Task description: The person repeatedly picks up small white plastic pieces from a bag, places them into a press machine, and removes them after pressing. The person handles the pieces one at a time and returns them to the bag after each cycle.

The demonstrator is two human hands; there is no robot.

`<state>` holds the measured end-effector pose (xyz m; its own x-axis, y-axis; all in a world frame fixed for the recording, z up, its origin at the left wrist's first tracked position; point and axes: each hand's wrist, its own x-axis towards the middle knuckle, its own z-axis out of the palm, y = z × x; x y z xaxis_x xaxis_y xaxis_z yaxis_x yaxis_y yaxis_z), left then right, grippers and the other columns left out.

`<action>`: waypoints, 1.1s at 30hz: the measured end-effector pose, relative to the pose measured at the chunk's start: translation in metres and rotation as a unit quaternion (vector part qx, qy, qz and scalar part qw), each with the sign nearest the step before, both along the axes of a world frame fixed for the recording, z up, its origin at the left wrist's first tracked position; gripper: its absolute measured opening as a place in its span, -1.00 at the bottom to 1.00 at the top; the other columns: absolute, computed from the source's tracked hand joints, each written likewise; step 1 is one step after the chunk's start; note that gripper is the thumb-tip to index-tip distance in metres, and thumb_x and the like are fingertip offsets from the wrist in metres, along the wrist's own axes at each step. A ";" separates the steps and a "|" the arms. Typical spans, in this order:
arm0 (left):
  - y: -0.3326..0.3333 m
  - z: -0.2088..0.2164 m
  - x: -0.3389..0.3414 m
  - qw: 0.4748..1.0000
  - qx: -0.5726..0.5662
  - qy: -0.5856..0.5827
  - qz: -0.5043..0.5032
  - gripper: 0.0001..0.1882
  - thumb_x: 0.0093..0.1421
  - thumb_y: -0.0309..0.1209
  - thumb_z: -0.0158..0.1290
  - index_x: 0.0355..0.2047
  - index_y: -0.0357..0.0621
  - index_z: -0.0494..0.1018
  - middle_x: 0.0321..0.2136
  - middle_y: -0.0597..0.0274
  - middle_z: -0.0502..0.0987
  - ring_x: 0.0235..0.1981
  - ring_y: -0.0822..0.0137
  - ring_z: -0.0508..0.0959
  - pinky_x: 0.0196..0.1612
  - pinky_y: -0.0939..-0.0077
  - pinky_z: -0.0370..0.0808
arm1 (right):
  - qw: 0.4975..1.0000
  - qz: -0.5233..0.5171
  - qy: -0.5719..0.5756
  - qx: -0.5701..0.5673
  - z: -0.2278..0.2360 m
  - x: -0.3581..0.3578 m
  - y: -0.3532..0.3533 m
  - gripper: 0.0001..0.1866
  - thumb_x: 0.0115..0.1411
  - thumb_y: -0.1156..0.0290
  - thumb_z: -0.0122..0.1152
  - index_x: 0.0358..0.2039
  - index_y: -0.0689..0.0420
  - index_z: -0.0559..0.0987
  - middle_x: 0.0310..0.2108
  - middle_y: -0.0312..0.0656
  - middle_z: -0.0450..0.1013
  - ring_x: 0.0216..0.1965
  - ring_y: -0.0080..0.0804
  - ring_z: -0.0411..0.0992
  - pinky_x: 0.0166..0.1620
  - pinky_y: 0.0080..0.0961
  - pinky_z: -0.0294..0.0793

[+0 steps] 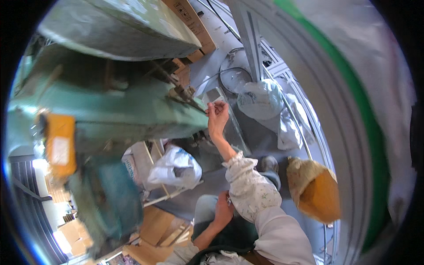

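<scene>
My right hand (217, 115) reaches forward in a floral sleeve, its fingertips pinched together at the edge of a green machine (154, 108). Those fingertips meet the end of a thin dark metal rod (194, 102) that slants off the machine; whether they grip the rod or a small piece cannot be made out. Low over my lap, my left hand (223, 211) has its fingers curled in. Something small and shiny shows at its fingertips, partly hidden by the right sleeve.
A yellow box (61, 143) is fixed on the machine's left. Below stand a white sack (179, 170) and cardboard boxes (157, 223). On the right are a metal frame (254, 48), a clear plastic bag (259, 100) and a yellow-lined bag (316, 190). A round hoop-like thing (235, 80) lies beyond.
</scene>
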<state>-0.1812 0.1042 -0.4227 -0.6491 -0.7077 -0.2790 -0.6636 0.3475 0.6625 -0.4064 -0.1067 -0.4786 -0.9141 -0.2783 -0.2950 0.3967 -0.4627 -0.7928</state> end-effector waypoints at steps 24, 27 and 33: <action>-0.018 0.389 0.128 0.875 0.344 0.233 0.249 -0.86 0.19 -0.38 0.12 -0.44 -0.17 0.44 -0.62 0.44 0.38 -0.68 0.66 0.27 -0.64 0.77 0.16 | 0.867 0.462 0.182 0.043 0.545 0.190 0.198 -0.84 0.06 0.48 0.20 -0.40 0.33 0.58 -0.57 -0.23 0.53 -0.53 -0.71 0.40 -0.47 -0.67 0.39; -0.036 0.393 0.139 0.877 0.331 0.276 0.212 -0.85 0.19 -0.38 0.11 -0.41 -0.19 0.45 -0.62 0.44 0.37 -0.67 0.66 0.27 -0.63 0.76 0.16 | 0.859 0.450 0.240 0.039 0.534 0.195 0.190 -0.76 0.13 0.34 0.27 -0.36 0.29 0.56 -0.57 -0.27 0.49 -0.55 -0.63 0.42 -0.48 -0.66 0.37; -0.044 0.410 0.155 0.837 0.377 0.330 0.218 -0.79 0.24 -0.35 0.03 -0.23 -0.26 0.44 -0.56 0.37 0.39 -0.62 0.61 0.31 -0.57 0.72 0.23 | 0.826 0.476 0.246 0.174 0.530 0.207 0.190 -0.68 0.16 0.26 0.23 -0.46 0.33 0.53 -0.61 -0.30 0.44 -0.57 -0.69 0.35 -0.50 -0.69 0.29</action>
